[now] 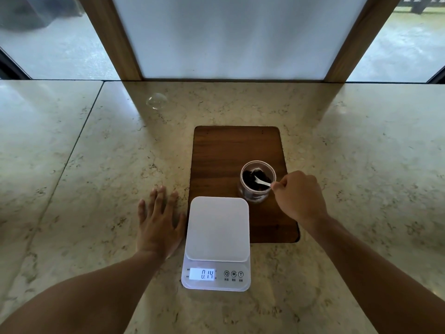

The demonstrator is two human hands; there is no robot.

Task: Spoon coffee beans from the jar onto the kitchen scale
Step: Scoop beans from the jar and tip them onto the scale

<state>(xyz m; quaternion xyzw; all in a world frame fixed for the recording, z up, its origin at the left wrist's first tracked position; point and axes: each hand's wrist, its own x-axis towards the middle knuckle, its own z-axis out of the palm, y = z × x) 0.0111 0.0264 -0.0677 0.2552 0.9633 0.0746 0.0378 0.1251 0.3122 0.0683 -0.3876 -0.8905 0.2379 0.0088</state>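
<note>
Item: clear jar of coffee beans, on wooden board behind scale. I judge it light, tippable. My right hand pinches the thin white spoon by its handle end; left hand lies spread flat on counter.

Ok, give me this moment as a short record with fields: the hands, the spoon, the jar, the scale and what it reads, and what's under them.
left hand: flat on the counter, fingers spread, beside the scale, holding nothing
right hand: closed on the spoon handle
spoon: white, bowl down among the beans in the jar
jar: clear, open, dark coffee beans inside, standing on the wooden board
scale: white, platform bare, partly overlapping the board
display: reads 0.14
counter: pale marble
</note>
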